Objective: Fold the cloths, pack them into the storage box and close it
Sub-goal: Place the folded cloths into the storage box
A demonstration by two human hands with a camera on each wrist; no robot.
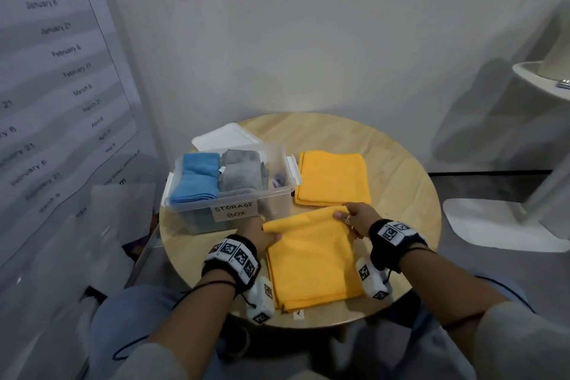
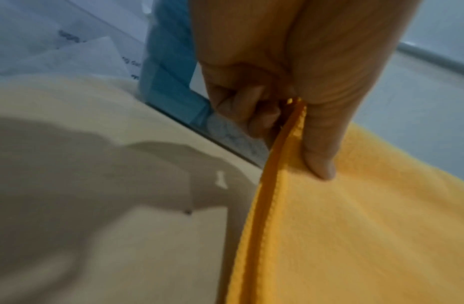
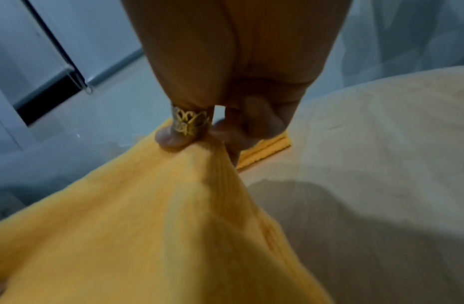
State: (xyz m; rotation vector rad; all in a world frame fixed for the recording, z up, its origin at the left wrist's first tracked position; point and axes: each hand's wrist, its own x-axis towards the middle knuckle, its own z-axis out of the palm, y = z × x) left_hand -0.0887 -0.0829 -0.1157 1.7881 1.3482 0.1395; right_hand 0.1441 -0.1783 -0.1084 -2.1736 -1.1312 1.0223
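Left hand (image 1: 262, 236) pinches the near yellow cloth (image 1: 311, 259) at its far left corner, thumb on top; right hand (image 1: 357, 217) pinches the far right corner. Far edge lifted off the round table (image 1: 401, 182), just in front of the open storage box (image 1: 234, 213). Second yellow cloth (image 1: 333, 179) lies folded right of the box.

Two yellow cloths (image 1: 311, 259) and (image 1: 333, 177), blue cloth (image 1: 197, 179) and grey cloth (image 1: 243, 174) in clear storage box (image 1: 277, 203), white lid (image 1: 225, 136), light wood table (image 1: 401, 182), gold patterned ring (image 3: 190, 120), black-and-white checkered wristbands (image 1: 237, 256)
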